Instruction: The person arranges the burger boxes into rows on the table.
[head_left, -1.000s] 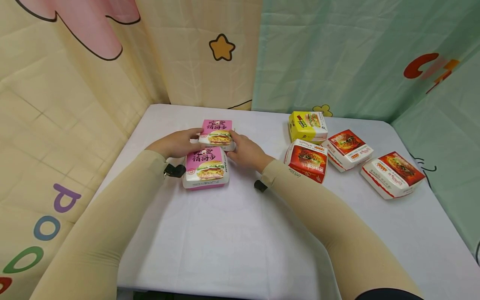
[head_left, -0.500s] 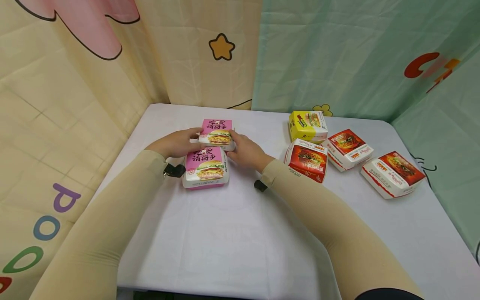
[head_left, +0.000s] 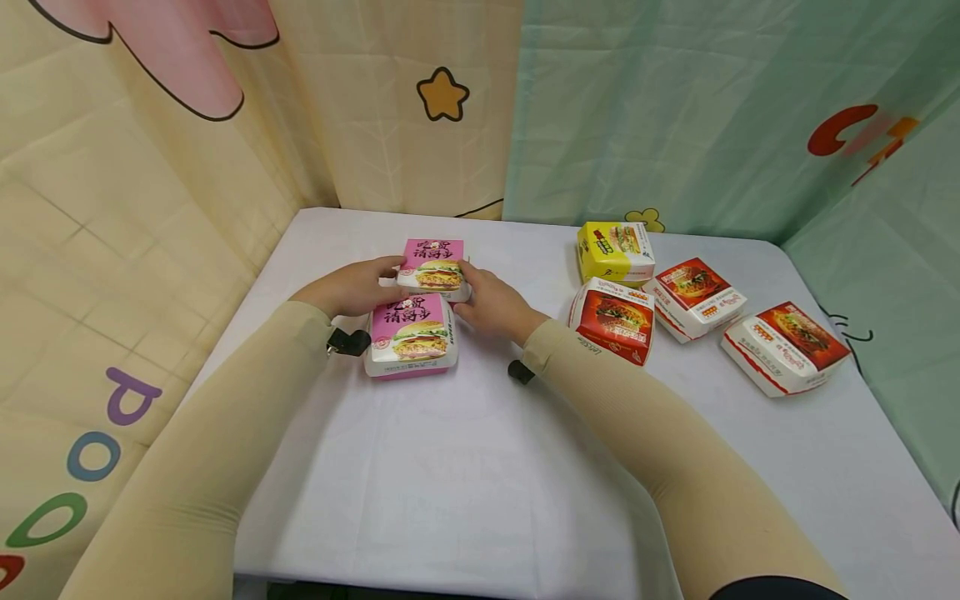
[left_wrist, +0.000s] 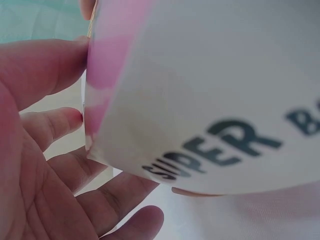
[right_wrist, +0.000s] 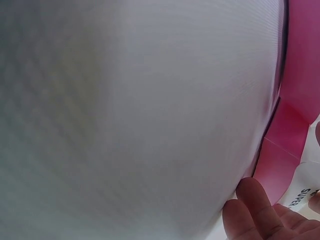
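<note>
Two pink-and-white burger boxes stand at the left of the table in the head view. My left hand holds the left side of the far pink burger box. At that box's right side, my right hand grips it with thumb and fingers. The near pink burger box sits directly in front, partly overlapped by my left thumb. A white panel lettered "SUPER" fills much of the left wrist view, beside my left fingers. My right fingers reach the lower edge of a pink box side.
On the right of the white-covered table are a yellow burger box and three red-and-white ones: the nearest left one, a middle one and a far right one. Printed curtains enclose the back and sides.
</note>
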